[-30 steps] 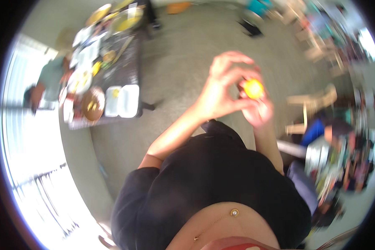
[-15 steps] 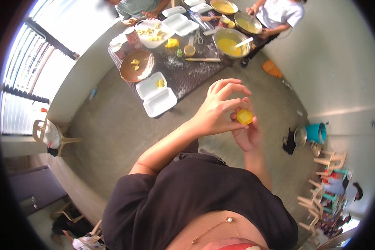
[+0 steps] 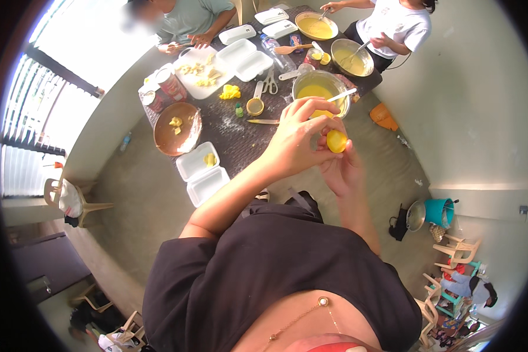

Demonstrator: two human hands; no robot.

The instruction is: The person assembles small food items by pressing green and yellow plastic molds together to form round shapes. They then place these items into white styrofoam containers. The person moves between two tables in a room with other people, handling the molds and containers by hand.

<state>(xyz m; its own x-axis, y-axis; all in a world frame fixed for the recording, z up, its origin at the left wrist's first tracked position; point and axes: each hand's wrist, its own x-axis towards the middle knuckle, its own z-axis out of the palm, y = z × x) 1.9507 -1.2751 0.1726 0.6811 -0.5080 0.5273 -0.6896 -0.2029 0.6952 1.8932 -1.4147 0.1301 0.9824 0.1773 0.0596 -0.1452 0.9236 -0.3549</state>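
Note:
In front of my chest, a small round yellow piece, paler in its middle, is held up between both hands; its exact kind I cannot make out. My right hand grips it from below and from the right with the fingertips. My left hand reaches across from the left, thumb and bent index finger at the piece's edge, the other fingers curled above. Just beyond the hands stands a metal bowl of yellow liquid with a white-handled utensil, partly covered by my left hand.
The dark table holds a brown bowl, an open white foam box, a cutting board with yellow pieces, scissors, cans and a knife. Two people work at the far side, one stirring a bowl.
I have come closer to the table, and more of it shows. My hands with the yellow piece now overlap the near edge of the metal bowl. The person at the right now stirs.

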